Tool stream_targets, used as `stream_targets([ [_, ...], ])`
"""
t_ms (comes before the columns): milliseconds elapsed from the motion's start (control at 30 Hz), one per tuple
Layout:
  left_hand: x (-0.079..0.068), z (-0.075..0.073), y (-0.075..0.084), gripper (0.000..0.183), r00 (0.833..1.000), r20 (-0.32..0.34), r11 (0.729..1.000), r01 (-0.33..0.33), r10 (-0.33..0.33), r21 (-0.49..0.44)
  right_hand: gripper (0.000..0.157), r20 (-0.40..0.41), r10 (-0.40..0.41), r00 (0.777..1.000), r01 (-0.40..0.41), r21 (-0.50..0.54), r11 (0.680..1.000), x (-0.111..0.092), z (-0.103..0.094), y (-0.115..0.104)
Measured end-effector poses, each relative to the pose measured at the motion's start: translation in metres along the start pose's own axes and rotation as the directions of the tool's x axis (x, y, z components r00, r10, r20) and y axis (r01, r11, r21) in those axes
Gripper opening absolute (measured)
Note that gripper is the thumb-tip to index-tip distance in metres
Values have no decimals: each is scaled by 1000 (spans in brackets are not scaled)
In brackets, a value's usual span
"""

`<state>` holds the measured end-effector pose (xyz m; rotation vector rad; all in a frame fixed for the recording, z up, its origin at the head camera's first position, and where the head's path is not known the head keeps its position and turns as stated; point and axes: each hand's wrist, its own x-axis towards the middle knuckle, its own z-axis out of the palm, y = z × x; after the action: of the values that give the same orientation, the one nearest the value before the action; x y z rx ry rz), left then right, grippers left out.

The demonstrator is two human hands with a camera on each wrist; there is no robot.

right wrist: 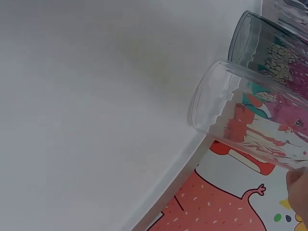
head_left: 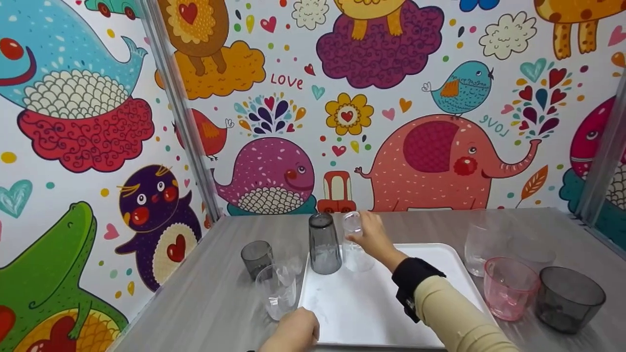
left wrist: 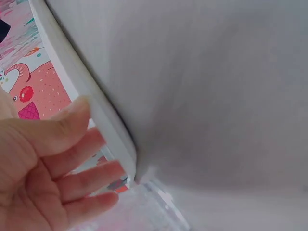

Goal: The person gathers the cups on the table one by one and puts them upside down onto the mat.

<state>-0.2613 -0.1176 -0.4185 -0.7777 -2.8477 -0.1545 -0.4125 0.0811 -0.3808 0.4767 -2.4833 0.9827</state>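
In the head view my right hand [head_left: 375,239] grips a tall clear tumbler [head_left: 358,260] near its upturned base. The tumbler is mouth down at the back left of a white tray [head_left: 381,308]. Just left of it a tall grey tumbler [head_left: 324,247] also stands upside down. The right wrist view shows the clear tumbler's rim [right wrist: 195,108] close over the tray, with a bit of my hand [right wrist: 299,197] at the edge. My left hand [head_left: 295,330] is at the tray's front left corner, holding nothing; its fingers [left wrist: 89,180] are loosely bent beside the tray's edge in the left wrist view.
Left of the tray stand a small grey cup [head_left: 257,259] and a clear cup [head_left: 279,296], with another clear one behind. To the right are a pink cup [head_left: 511,288], a wide grey cup [head_left: 570,303] and clear ones [head_left: 481,244]. Printed walls [head_left: 342,161] border the table.
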Motion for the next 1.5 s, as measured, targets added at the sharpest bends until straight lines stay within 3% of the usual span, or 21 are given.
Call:
stream_targets([
  [267, 4, -2, -1, 6, 993, 110, 994, 63, -54, -86, 67, 10, 54, 998, -54, -36, 998, 6, 3, 6],
  [467, 7, -7, -2, 10, 996, 93, 999, 16, -13, -39, 69, 15, 32, 999, -32, -18, 999, 8, 2, 6],
  [667, 7, -6, -6, 11, 996, 90, 995, 26, -17, -100, 70, 12, 70, 997, -70, -5, 998, 6, 4, 5],
  [800, 8, -6, -7, 10, 994, 109, 993, 30, -17, -116, 74, -2, 109, 994, -109, 61, 992, 5, 4, 4],
  [933, 9, -6, -8, 8, 991, 132, 991, 31, -14, -131, 85, -2, 168, 986, -162, 247, 955, 4, -4, 1],
  [1000, 9, -7, -9, 7, 990, 142, 993, 26, -9, -115, 88, 11, 186, 983, -179, 323, 929, 7, -18, -1],
  [1100, 11, -8, -7, 8, 990, 141, 999, 2, 6, -52, 92, 28, 174, 984, -171, 385, 907, 12, -55, 0],
  [1200, 13, -9, -5, 11, 991, 132, 1000, -25, 24, 9, 92, 60, 137, 989, -150, 375, 915, 18, -105, 8],
  [1333, 14, -10, -7, 10, 990, 137, 1000, -22, 22, 2, 86, 65, 101, 993, -117, 331, 936, 13, -166, 33],
  [1500, 13, -9, -8, 8, 990, 140, 999, -33, 33, -3, 87, 42, 155, 987, -161, 191, 968, -10, -218, 78],
])
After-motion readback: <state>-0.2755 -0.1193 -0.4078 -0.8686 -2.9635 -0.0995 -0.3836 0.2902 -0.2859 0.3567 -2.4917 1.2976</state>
